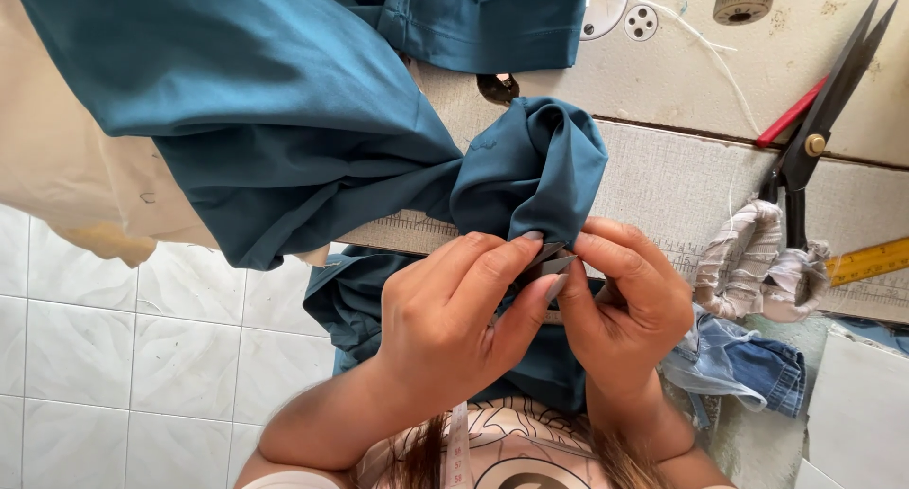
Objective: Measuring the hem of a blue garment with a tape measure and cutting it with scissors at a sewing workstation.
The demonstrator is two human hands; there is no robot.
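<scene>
Both hands meet at the front edge of a sewing table point(663, 181), working on a bunched end of teal cloth point(284, 101). The left hand point(454, 314) has its thumb and fingers closed together, pinching a small fold of the cloth at its tips. The right hand point(630, 300) faces it, fingers curled and closed on the same fold from the other side, so the fingertips of the two hands nearly touch. Just above the hands the cloth rises in a rounded, gathered lump; from there it spreads up and to the left in a wide sheet that covers the far left part of the table and hangs over its edge. More of the same cloth hangs below the table edge, behind the wrists.

To the right of the hands lies a pair of black scissors point(824, 110), tips pointing up and away, their handle wrapped in pale striped cloth. A yellow ruler point(866, 262) lies just beside that handle, at the right edge of the view. A scrap of blue denim point(748, 361) hangs below the table, near the right wrist. White floor tiles point(114, 356) show at lower left
</scene>
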